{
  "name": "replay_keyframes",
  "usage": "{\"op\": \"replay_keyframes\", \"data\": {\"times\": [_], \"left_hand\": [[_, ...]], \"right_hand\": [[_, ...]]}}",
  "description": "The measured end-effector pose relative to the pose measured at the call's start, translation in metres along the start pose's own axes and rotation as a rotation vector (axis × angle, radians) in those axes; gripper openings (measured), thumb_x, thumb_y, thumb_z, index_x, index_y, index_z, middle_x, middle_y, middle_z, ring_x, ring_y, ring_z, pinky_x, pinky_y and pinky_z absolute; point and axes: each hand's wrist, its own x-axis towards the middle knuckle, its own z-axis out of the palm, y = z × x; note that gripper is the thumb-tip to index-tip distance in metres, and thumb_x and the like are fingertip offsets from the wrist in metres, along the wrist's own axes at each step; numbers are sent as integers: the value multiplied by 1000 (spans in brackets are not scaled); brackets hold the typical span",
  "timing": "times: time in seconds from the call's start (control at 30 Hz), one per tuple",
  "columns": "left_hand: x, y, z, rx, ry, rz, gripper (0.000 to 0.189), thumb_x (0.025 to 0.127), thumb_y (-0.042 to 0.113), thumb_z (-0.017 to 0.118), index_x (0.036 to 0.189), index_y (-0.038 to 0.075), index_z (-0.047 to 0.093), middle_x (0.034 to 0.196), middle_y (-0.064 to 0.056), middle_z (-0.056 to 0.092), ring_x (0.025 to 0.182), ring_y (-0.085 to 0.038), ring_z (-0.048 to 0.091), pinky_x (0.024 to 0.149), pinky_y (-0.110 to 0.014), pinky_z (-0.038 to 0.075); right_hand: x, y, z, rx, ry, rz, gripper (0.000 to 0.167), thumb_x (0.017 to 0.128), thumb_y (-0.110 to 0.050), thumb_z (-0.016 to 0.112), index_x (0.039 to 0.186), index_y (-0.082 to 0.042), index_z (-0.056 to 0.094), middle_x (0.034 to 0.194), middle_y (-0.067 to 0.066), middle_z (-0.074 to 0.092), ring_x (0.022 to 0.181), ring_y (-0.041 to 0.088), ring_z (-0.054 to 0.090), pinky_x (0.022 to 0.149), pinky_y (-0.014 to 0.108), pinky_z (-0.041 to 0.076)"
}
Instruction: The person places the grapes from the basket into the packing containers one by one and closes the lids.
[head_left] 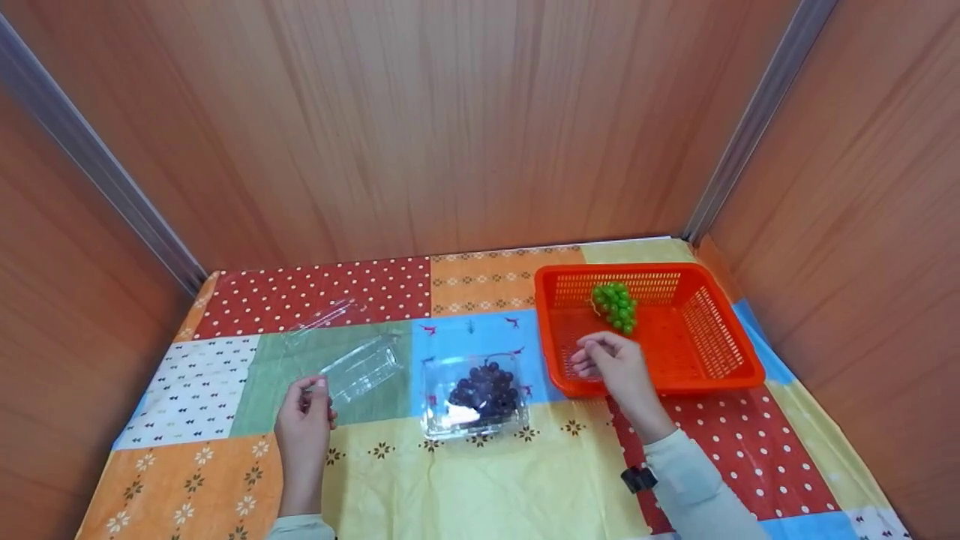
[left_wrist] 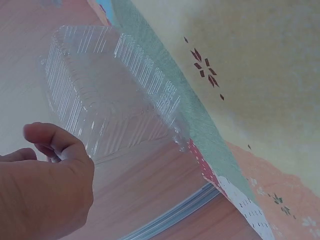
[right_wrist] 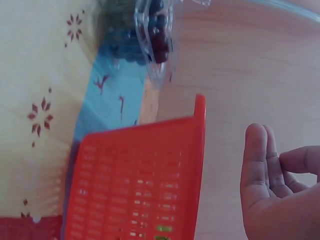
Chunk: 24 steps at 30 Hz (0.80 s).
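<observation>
My left hand (head_left: pixel 304 409) has its fingers curled at the near-left edge of a clear plastic container (head_left: pixel 365 367) and seems to pinch it. In the left wrist view the ribbed container (left_wrist: pixel 112 95) tilts up beyond the left hand (left_wrist: pixel 47 185). My right hand (head_left: pixel 615 367) hovers over the near-left part of a red-orange basket (head_left: pixel 550 330), fingers loosely extended and holding nothing. Inside the basket lies a bunch of green grapes (head_left: pixel 615 306). Between the hands, dark purple grapes (head_left: pixel 487 390) sit in a clear plastic box (head_left: pixel 436 427).
A patchwork tablecloth (head_left: pixel 480 487) covers the table. Wood-grain panels (head_left: pixel 480 135) enclose it at the back and both sides. Another clear plastic piece (head_left: pixel 322 321), faint to see, extends behind the container; whether it is joined cannot be told.
</observation>
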Motion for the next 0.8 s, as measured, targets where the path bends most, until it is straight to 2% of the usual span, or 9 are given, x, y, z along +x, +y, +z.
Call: {"op": "replay_keyframes", "data": {"times": [0.17,0.37,0.57,0.7,0.8], "left_hand": [[0,-5,-1,7,61,17,32,103,40,51,107,9,57,83,-9,59,66,-17,57,54,-23,48],[9,-10,-7,-18,152,-9,28,102,40,53,102,12,47,74,-4,54,59,-14,55,51,-24,46],[14,-19,-12,27,111,-98,34,103,43,50,105,9,53,79,-4,56,64,-13,56,54,-24,46],[13,-20,-16,46,74,-136,41,102,46,49,103,6,57,82,-5,58,67,-13,57,57,-24,47],[12,-19,-18,33,48,-167,40,101,47,51,103,7,55,82,-3,57,69,-15,57,59,-24,49]], "right_hand": [[9,-2,-11,37,33,-11,19,103,-11,55,108,4,66,94,23,70,81,35,68,75,34,60],[24,-6,-22,96,72,-3,21,103,-10,54,107,7,65,88,19,71,74,29,69,73,33,60],[38,-8,-39,62,75,43,26,105,-17,50,112,4,64,91,14,71,76,23,70,77,32,59],[44,-10,-50,24,69,90,30,106,-23,49,117,1,64,98,15,71,86,30,70,82,32,58],[50,-12,-56,37,72,119,30,106,-24,49,117,-1,64,101,16,70,91,33,69,84,33,58]]}}
